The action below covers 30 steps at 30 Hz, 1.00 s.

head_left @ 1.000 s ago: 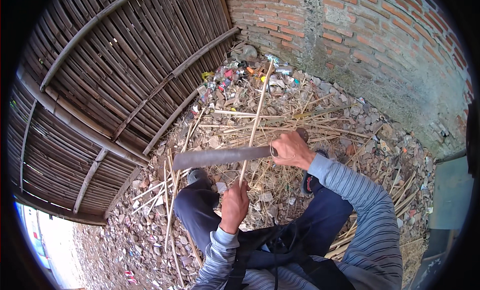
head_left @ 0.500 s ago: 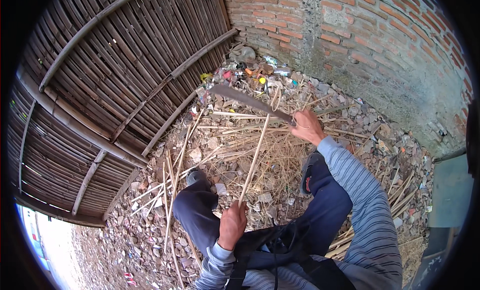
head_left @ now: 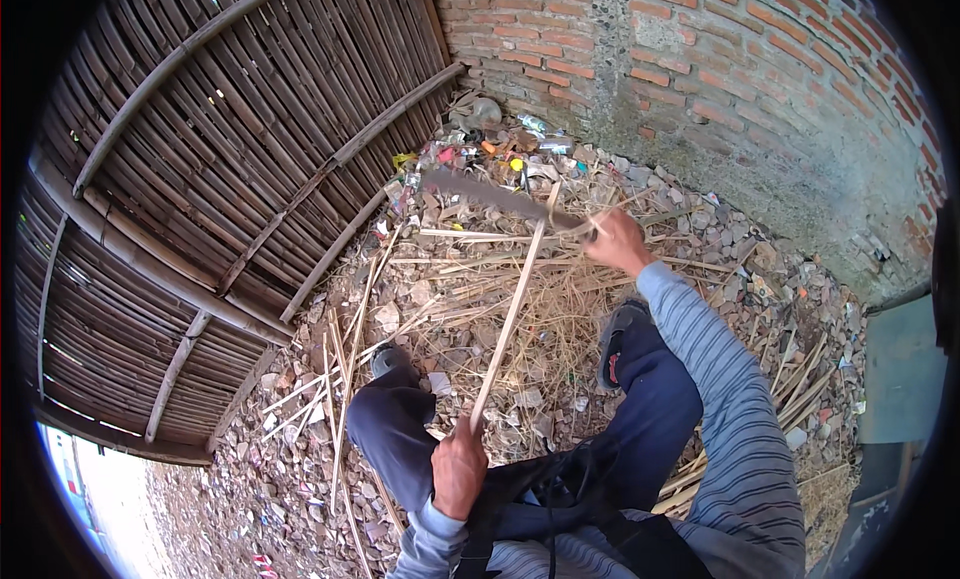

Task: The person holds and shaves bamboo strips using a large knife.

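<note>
The left grip (head_left: 459,471) is clasping the strip (head_left: 507,341) by its near end; the right grip (head_left: 618,243) is clenching the knife (head_left: 482,192), whose blade is crossing the strip's far part over rubble (head_left: 388,317).

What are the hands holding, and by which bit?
The left hand holds a strip by its near end; the right hand holds a knife by its handle.

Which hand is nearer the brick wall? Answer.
Right. The right hand, gripping the knife, is out toward the wall; the left hand, holding a stick, is farther, by the left knee.
</note>
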Available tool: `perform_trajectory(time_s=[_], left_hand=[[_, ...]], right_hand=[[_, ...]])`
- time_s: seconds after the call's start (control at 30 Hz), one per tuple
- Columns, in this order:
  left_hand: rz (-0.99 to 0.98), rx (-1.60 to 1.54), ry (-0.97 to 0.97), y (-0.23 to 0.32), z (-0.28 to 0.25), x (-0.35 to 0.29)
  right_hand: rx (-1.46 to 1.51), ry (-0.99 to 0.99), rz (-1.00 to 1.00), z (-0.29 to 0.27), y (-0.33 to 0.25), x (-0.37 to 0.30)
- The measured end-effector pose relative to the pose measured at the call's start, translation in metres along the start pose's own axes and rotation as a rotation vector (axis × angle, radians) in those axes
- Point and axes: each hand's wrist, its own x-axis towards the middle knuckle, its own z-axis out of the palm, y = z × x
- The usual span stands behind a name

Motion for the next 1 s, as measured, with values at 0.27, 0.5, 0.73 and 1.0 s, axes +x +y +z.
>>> perform_trajectory(time_s=[0.27, 0.5, 0.73, 1.0], left_hand=[[-0.079, -0.604, -0.277, -0.013, -0.036, -0.004], [-0.313, -1.206, -0.57, -0.02, -0.034, 0.019], [-0.446, -1.401, -0.729, -0.011, -0.024, 0.046], [-0.413, -1.453, -0.754, 0.001, -0.027, 0.062]], right_hand=[[0.608, -0.051, 0.847, -0.005, 0.041, -0.013], [1.055, -0.13, 0.94, -0.036, -0.014, -0.016], [0.576, -0.079, 0.259, -0.033, -0.042, -0.016], [0.134, -0.011, -0.342, -0.038, -0.102, -0.026]])
